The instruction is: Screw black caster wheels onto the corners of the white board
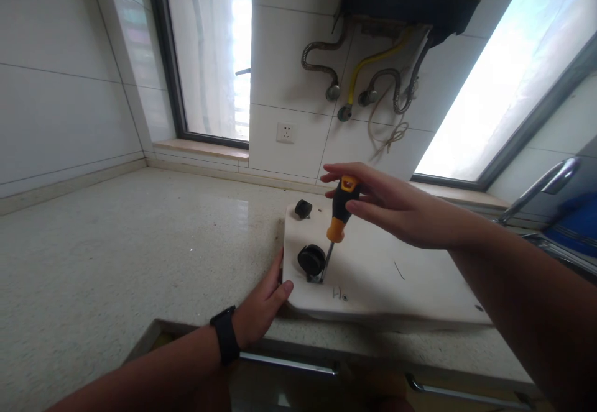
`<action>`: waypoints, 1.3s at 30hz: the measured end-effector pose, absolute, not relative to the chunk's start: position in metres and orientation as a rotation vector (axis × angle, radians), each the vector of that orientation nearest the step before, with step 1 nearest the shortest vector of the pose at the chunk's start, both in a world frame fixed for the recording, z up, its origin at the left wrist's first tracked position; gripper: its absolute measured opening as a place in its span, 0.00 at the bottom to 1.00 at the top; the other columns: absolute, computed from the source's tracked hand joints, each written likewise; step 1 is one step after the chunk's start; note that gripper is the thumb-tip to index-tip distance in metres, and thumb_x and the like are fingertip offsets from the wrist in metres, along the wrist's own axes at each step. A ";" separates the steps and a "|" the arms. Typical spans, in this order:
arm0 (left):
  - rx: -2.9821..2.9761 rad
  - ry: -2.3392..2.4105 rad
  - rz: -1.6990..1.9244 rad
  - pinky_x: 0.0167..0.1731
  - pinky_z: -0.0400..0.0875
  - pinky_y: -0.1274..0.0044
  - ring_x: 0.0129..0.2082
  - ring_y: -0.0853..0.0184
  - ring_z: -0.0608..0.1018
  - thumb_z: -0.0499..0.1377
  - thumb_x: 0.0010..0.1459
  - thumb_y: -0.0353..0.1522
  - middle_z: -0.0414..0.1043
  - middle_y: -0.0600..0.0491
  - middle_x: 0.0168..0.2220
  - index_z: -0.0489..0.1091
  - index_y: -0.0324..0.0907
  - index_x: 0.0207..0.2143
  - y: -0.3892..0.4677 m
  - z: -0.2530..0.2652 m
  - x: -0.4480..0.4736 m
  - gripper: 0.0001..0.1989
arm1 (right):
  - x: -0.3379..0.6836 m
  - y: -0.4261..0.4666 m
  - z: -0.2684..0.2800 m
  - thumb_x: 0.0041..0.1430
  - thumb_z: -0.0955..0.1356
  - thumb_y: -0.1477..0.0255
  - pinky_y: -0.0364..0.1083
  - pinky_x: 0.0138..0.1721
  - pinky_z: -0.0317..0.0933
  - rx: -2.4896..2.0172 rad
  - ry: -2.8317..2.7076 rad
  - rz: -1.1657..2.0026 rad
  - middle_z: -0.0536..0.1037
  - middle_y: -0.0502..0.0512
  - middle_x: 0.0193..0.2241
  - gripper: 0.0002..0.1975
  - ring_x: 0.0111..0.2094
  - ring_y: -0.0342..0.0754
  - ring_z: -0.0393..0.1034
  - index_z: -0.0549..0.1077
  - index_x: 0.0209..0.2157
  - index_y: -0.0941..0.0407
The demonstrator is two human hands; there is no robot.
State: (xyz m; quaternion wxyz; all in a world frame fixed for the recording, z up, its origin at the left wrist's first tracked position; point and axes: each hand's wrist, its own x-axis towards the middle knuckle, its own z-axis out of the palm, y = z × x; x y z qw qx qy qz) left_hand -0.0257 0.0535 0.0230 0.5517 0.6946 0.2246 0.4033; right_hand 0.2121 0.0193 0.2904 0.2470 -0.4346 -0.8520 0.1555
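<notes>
A screwdriver (341,208) with a black and orange handle stands tilted in my right hand (387,204), the fingers around its upper end. Its tip meets the metal mounting plate (315,279) of a black caster wheel (311,260). That caster sits near the left end of a white board (401,263) lying on the counter. Behind it, a second black caster (303,209) is at the board's far left corner. My left hand (265,303) grips the board's left edge, thumb at the near corner and the other fingers partly hidden.
The speckled countertop (140,244) stretches to the left. A loose screw (345,297) and a thin dark sliver (398,269) show on the board. A faucet (545,185) and a blue object (576,222) are at the right. Drawer handles (289,363) run below the counter's front edge.
</notes>
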 end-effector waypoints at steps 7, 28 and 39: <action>1.654 0.575 0.957 0.77 0.39 0.54 0.79 0.50 0.47 0.52 0.73 0.50 0.39 0.47 0.80 0.36 0.44 0.79 0.053 0.022 -0.025 0.43 | 0.193 0.023 0.285 0.59 0.74 0.51 0.53 0.32 0.68 -1.529 -2.116 -0.165 0.79 0.54 0.28 0.19 0.30 0.53 0.75 0.73 0.36 0.52; 1.651 0.559 0.957 0.77 0.41 0.56 0.79 0.50 0.48 0.52 0.74 0.48 0.42 0.48 0.80 0.37 0.47 0.79 0.054 0.021 -0.026 0.41 | 0.199 0.023 0.280 0.63 0.68 0.45 0.57 0.36 0.70 -1.722 -1.993 -0.124 0.84 0.61 0.37 0.26 0.37 0.60 0.78 0.77 0.43 0.54; 1.656 0.557 0.959 0.77 0.40 0.54 0.79 0.49 0.48 0.52 0.74 0.48 0.42 0.48 0.80 0.37 0.46 0.79 0.054 0.021 -0.026 0.41 | 0.200 0.022 0.285 0.58 0.73 0.46 0.55 0.33 0.68 -1.509 -2.158 -0.125 0.80 0.55 0.29 0.23 0.30 0.55 0.76 0.76 0.39 0.52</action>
